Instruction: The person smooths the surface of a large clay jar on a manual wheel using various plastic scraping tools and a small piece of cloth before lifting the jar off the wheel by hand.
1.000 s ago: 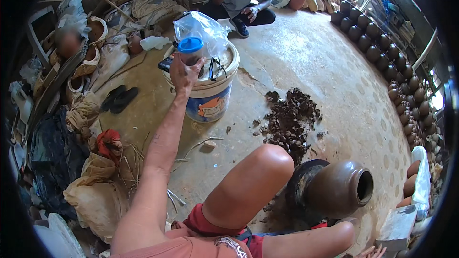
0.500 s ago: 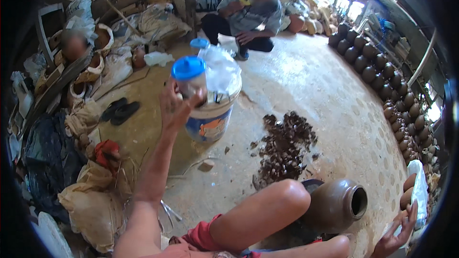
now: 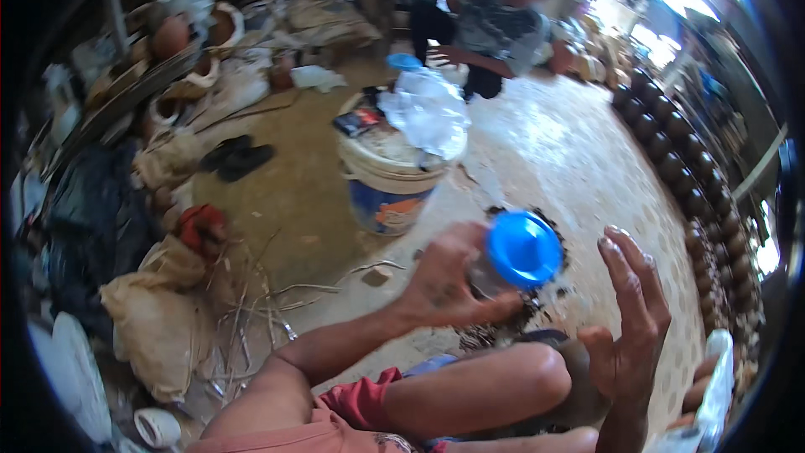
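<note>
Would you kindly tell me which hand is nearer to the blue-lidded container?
Left: the left hand holds the blue-lidded container by its side, while the right hand is raised open to the container's right, apart from it.

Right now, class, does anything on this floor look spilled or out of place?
Yes: dark crumbly pieces lie scattered on the floor, partly hidden behind the blue-lidded container, looking messy against the neat rows of pots.
</note>
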Demonstrator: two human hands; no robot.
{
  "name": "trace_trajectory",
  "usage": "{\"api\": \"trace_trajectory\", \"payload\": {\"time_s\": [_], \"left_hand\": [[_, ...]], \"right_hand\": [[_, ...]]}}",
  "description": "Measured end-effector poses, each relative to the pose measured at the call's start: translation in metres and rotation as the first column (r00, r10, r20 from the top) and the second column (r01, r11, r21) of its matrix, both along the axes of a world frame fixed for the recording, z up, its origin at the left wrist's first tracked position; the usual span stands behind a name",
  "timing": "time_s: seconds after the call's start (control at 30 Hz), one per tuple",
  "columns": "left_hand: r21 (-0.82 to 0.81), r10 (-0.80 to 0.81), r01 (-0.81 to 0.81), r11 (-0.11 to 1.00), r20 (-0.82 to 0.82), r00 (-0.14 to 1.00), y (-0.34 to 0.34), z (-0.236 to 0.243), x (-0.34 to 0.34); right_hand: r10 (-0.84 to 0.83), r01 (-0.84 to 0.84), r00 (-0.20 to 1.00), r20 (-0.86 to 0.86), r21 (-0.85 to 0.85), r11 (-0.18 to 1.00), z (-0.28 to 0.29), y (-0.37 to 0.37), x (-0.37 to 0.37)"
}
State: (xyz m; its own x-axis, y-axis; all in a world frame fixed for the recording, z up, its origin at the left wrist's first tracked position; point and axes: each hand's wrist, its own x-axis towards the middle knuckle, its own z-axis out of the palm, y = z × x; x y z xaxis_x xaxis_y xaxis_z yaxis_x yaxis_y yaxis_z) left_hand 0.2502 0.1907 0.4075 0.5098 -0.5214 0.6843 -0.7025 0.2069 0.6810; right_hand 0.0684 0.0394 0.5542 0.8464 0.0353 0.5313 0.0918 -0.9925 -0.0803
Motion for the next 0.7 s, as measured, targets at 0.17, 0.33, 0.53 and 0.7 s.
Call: {"api": "trace_trajectory", "payload": {"time_s": [0.17,0.33,0.53,0.7], "left_hand": [[-0.050,-0.162,0.158,0.986,-0.099,0.982,-0.002,-0.002,-0.029],[-0.012,-0.236,0.236,0.972,-0.098,0.967,-0.009,-0.017,-0.041],[-0.057,-0.283,0.279,0.959,-0.089,0.955,-0.012,-0.024,-0.058],[-0.073,-0.376,0.371,0.926,-0.078,0.923,-0.010,-0.018,-0.061]], "right_hand": [[0.120,-0.125,0.989,-0.091,-0.059,0.990,-0.016,0.012,0.018],[0.149,-0.137,0.982,-0.118,0.104,0.985,-0.029,0.022,0.020],[0.208,-0.201,0.974,-0.087,0.080,0.976,-0.037,0.022,0.016],[0.178,-0.171,0.981,-0.078,0.087,0.981,-0.036,0.028,0.007]]}}
